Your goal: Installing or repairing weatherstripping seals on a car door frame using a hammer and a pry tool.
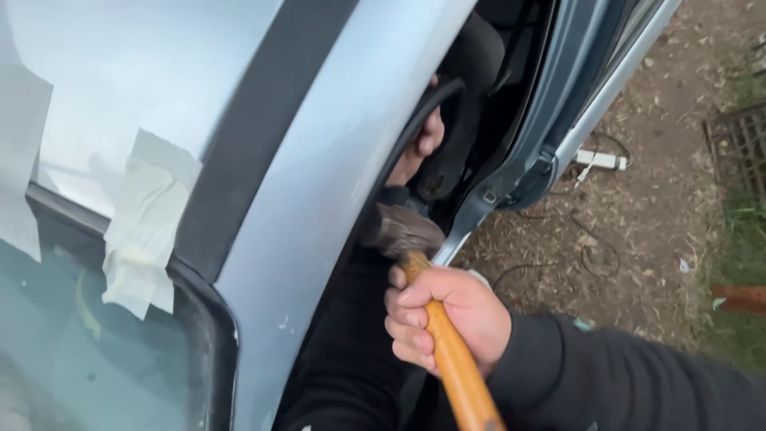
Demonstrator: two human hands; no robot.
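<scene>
My right hand [447, 315] grips the wooden handle of a hammer [451, 351]. Its dark metal head [399, 227] rests against the inner edge of the pale blue car pillar [335, 175], by the door opening. My left hand [421, 144] reaches inside the opening behind the pillar, mostly hidden, its fingers curled on the black rubber door seal [415, 120]. Both arms wear black sleeves.
The windscreen [88, 351] lies at lower left, with pieces of masking tape [144, 231] and paper on the glass and roof. The open car door [574, 88] stands at upper right. Bare dirt ground with a white power strip [602, 160], cables and a metal grate [746, 144].
</scene>
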